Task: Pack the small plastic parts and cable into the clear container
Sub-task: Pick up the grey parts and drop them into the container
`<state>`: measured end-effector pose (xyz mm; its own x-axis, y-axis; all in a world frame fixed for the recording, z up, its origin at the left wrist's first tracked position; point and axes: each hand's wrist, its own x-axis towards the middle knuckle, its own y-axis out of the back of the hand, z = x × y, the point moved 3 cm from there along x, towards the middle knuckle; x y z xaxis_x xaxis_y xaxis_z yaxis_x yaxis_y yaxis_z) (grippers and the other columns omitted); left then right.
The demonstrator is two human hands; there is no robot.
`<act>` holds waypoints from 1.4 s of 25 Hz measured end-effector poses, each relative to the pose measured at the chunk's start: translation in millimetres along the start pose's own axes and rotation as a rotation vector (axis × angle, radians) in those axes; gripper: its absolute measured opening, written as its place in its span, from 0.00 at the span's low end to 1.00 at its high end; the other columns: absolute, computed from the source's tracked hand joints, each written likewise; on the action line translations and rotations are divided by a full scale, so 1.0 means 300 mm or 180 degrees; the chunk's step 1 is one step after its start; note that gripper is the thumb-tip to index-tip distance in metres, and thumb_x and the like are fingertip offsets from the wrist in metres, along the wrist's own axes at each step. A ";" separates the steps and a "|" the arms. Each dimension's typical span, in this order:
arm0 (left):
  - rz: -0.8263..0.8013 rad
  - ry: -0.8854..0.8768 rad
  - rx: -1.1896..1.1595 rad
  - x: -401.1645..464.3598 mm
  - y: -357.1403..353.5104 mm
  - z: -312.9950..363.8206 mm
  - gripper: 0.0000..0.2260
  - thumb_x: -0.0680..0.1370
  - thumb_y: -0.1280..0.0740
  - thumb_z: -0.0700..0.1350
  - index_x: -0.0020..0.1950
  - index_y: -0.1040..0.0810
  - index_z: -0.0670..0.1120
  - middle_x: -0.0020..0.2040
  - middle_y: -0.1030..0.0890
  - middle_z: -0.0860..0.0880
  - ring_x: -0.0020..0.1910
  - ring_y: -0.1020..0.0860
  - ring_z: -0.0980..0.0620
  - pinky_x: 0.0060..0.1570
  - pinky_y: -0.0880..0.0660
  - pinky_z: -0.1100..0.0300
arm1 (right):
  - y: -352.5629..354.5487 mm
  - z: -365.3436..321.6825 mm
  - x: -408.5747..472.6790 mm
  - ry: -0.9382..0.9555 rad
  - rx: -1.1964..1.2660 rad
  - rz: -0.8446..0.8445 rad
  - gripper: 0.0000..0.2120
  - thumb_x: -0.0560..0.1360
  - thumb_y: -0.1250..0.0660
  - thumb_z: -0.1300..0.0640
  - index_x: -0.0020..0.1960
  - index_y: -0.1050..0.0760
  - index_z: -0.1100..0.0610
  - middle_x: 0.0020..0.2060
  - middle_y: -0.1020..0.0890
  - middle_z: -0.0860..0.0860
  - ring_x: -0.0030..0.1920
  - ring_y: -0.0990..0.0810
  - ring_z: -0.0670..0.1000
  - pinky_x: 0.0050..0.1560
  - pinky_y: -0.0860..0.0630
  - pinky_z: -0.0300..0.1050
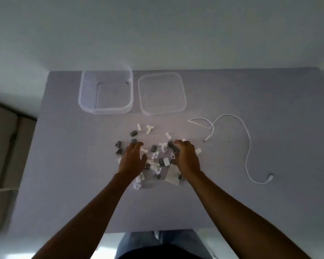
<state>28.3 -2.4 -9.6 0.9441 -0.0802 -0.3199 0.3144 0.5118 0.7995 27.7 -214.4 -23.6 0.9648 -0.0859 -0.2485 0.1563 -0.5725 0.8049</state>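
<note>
Several small grey and white plastic parts [153, 148] lie scattered in the middle of the grey table [251, 202]. My left hand [132, 159] rests on the pile's left side with fingers spread and relaxed. My right hand [185, 157] is on the pile's right side, its fingers curled over a few parts. A flat beige card [171, 174] lies partly under my right wrist. A white cable [245, 144] snakes loose on the table to the right. The clear container [86, 101] stands open and holds nothing at the back left.
The container's clear lid [183, 101] lies flat just right of the container. A beige piece of furniture [2, 146] stands off the table's left edge. The wall runs behind the table's far edge.
</note>
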 end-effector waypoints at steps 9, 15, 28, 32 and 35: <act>0.0417 0.0759 -0.0083 0.115 0.036 -0.056 0.22 0.76 0.31 0.46 0.67 0.31 0.43 0.62 0.27 0.39 0.57 0.24 0.39 0.54 0.25 0.49 | -0.099 0.007 0.123 0.0197 -0.0318 -0.0040 0.08 0.79 0.37 0.58 0.56 0.22 0.52 0.48 0.20 0.55 0.47 0.19 0.57 0.47 0.20 0.55; 0.0436 0.0796 0.0110 0.173 0.016 -0.061 0.16 0.76 0.31 0.47 0.62 0.25 0.44 0.54 0.23 0.41 0.51 0.22 0.40 0.48 0.23 0.49 | -0.122 0.039 0.134 0.0276 -0.0169 0.0183 0.11 0.80 0.37 0.55 0.58 0.21 0.57 0.47 0.19 0.59 0.47 0.19 0.60 0.47 0.20 0.57; -0.0819 0.1718 -0.5152 0.110 0.151 -0.124 0.13 0.74 0.44 0.34 0.49 0.21 0.40 0.42 0.22 0.42 0.40 0.21 0.46 0.42 0.24 0.56 | -0.030 -0.050 0.083 -0.1392 0.3076 0.0446 0.07 0.72 0.26 0.61 0.50 0.18 0.57 0.42 0.15 0.54 0.39 0.17 0.51 0.38 0.20 0.43; -0.1033 0.1884 -0.5398 0.104 0.190 -0.151 0.08 0.69 0.44 0.40 0.40 0.26 0.41 0.37 0.27 0.43 0.32 0.27 0.48 0.32 0.32 0.59 | -0.067 -0.161 0.011 -0.1705 0.6087 -0.0338 0.11 0.74 0.32 0.61 0.56 0.22 0.58 0.41 0.19 0.54 0.34 0.21 0.48 0.29 0.24 0.36; -0.0744 0.2024 -0.3883 0.138 0.201 -0.209 0.13 0.76 0.40 0.48 0.33 0.29 0.44 0.31 0.32 0.46 0.26 0.35 0.50 0.27 0.38 0.61 | -0.103 -0.206 -0.018 -0.1380 0.6774 -0.0871 0.13 0.77 0.43 0.59 0.57 0.24 0.59 0.40 0.22 0.55 0.35 0.25 0.50 0.29 0.27 0.38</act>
<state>80.1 78.8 -6.6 0.5725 -0.0368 -0.8191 -0.1379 0.9804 -0.1405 30.7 -145.8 -13.9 0.8242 0.1790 -0.5372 -0.4518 -0.3642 -0.8144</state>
